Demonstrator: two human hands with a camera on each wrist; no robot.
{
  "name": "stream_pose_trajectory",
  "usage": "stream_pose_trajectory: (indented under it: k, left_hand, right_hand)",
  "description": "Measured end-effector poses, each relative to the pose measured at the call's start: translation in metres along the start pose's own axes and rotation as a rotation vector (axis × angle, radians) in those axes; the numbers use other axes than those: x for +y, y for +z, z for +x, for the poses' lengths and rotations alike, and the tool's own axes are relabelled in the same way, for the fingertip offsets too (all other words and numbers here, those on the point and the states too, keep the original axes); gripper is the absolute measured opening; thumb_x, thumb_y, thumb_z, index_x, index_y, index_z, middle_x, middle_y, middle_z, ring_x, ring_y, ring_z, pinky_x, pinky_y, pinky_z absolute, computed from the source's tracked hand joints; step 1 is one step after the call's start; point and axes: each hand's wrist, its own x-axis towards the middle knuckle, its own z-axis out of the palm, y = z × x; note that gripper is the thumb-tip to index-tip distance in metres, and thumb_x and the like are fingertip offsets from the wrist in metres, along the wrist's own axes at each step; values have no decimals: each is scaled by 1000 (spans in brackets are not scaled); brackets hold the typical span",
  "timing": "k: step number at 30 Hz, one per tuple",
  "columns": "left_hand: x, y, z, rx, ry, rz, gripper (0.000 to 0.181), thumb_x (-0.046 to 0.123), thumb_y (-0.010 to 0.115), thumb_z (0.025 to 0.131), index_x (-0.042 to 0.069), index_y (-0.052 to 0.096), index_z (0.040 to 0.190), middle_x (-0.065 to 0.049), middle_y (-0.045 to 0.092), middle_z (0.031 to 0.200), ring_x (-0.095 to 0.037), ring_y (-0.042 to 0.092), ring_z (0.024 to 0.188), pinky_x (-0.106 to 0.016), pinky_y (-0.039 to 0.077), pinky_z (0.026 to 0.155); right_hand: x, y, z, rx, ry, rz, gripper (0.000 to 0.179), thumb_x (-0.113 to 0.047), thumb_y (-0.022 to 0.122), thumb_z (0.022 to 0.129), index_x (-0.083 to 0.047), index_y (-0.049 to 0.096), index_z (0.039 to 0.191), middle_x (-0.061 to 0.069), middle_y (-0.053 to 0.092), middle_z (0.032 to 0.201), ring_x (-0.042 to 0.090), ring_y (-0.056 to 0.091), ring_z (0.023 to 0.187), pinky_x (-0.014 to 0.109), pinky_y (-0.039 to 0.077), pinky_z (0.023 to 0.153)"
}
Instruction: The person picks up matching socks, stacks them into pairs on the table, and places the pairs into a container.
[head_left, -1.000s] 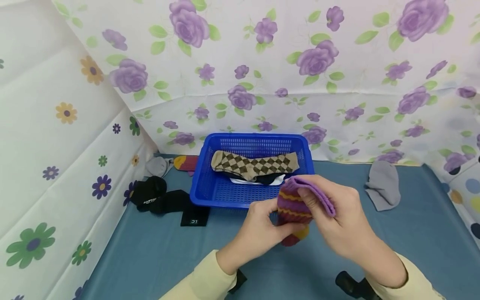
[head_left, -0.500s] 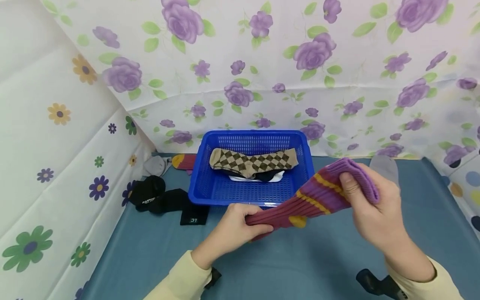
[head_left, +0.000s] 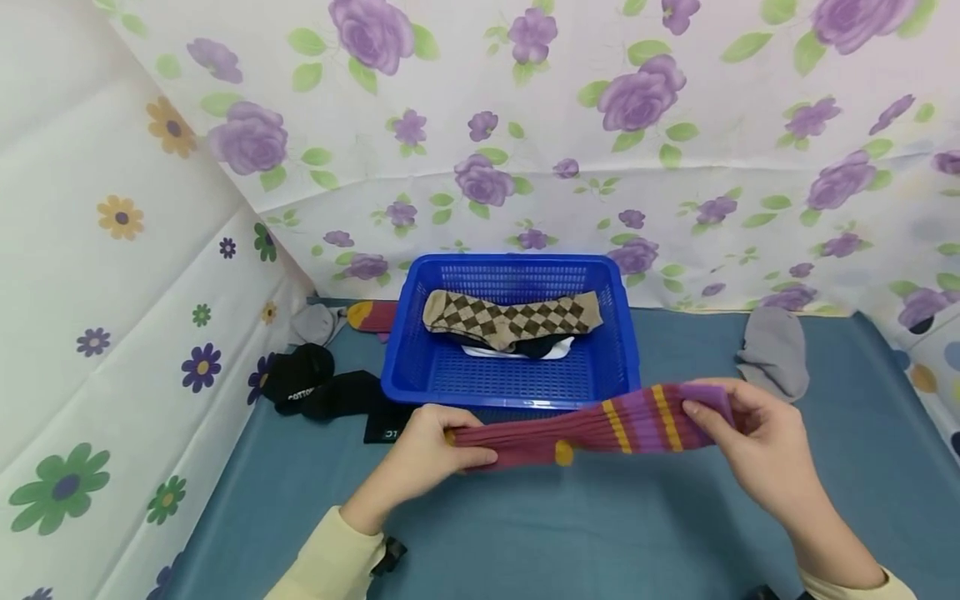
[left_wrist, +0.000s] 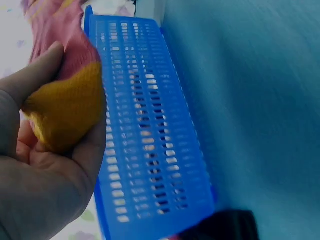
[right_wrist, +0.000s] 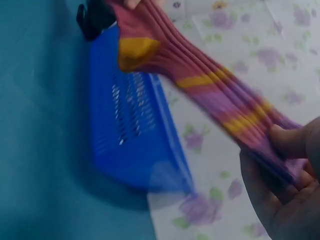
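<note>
A long sock (head_left: 525,437), dark red with purple and yellow stripes, is stretched level between my two hands in front of the basket. My left hand (head_left: 427,446) pinches its toe end, whose yellow tip (left_wrist: 70,107) shows in the left wrist view. The purple cuff (head_left: 708,400) is gripped by my right hand (head_left: 765,433), thumb on the near side. The yellow heel (right_wrist: 137,52) hangs on the lower edge. Behind stands a blue plastic basket (head_left: 510,387), with a brown and beige argyle sock (head_left: 510,321) lying over dark and white socks inside.
Left of the basket lie black socks (head_left: 300,379), a grey sock (head_left: 317,323) and a red sock with a yellow toe (head_left: 372,316). Another grey sock (head_left: 774,352) lies at the right. A flowered sheet (head_left: 540,192) walls off the back of the blue cloth (head_left: 585,533).
The sock was bunched between both hands; it has been drawn out lengthwise and levelled. My left hand moved left to the toe, my right hand moved right with the cuff.
</note>
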Motion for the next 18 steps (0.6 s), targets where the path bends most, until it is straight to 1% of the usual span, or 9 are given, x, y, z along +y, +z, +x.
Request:
stream_pose_trajectory:
  k: [2,5,10,12,14,16,18]
  left_hand:
    - [-4,-5,-2,-3,-29,-55,18,27,82,70,21,72,83,-1,69,82,-14,63,62,-31,53,52]
    - [-8,-10,-4,-14,-63,-127,25,25,84,68,16,71,88,-5,70,84,-16,62,64,-31,53,53]
    - [-16,-11,-3,-4,-110,-162,29,25,84,67,13,70,91,-7,71,82,-16,62,66,-30,52,56]
    - [-21,-10,-1,11,-129,-135,28,25,84,68,13,70,90,-6,71,80,-16,61,65,-30,52,56]
    - [-27,-7,1,32,-151,-73,27,26,83,69,13,69,89,-4,69,78,-14,59,62,-30,50,54]
    - [-33,-4,3,58,-182,7,28,29,82,70,12,68,87,-3,67,73,-12,57,59,-29,49,51]
    - [-37,0,5,83,-218,89,29,33,82,70,12,66,83,0,63,66,-11,54,53,-28,46,47]
  right_hand:
    - [10,0,-4,-53,35,31,22,-24,66,87,-14,67,107,-8,71,93,6,67,77,25,54,60]
    - [24,1,-9,-110,71,32,24,-25,66,87,-13,66,108,-4,72,94,7,69,77,26,55,60]
    - [42,5,-9,-191,135,19,29,-32,67,86,-13,65,108,9,72,96,9,70,76,27,55,59]
    - [47,7,-7,-231,179,16,33,-35,68,84,-13,65,108,11,71,97,8,70,76,27,55,59]
    - [52,10,-5,-268,220,24,36,-35,70,83,-10,65,109,13,71,97,9,69,76,28,55,59]
    - [57,14,-5,-295,246,41,37,-32,72,81,-8,65,108,14,71,96,9,69,75,29,55,58]
    - [62,18,-5,-316,252,49,36,-28,73,81,-5,65,106,14,71,92,10,68,71,31,55,56]
